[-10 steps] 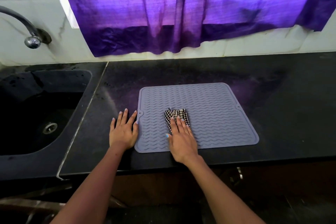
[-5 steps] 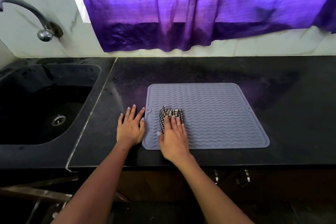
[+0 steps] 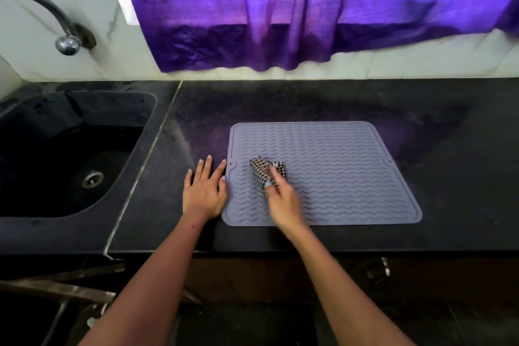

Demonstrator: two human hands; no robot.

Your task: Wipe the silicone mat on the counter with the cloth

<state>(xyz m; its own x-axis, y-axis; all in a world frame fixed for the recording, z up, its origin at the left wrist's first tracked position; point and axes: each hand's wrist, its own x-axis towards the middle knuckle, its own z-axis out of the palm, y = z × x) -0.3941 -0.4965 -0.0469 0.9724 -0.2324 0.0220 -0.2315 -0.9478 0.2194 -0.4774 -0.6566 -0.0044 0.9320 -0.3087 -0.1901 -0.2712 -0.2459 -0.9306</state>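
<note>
Grey wavy-ribbed silicone mat (image 3: pixel 337 166) lies flat on black stone counter (image 3: pixel 435 121), near its front edge. Purple curtain (image 3: pixel 309 8) hangs behind the mat, top cut off. Black sink (image 3: pixel 70 154) left of mat; curved metal tap (image 3: pixel 56 22) partly out of frame. Left hand (image 3: pixel 203 194) flat on counter, fingers straight, touching mat's left edge. Right hand (image 3: pixel 283 202) on mat's left-front area, blurred, pinching crumpled black-and-white checked cloth (image 3: pixel 266 170); fingers cover part of it.
</note>
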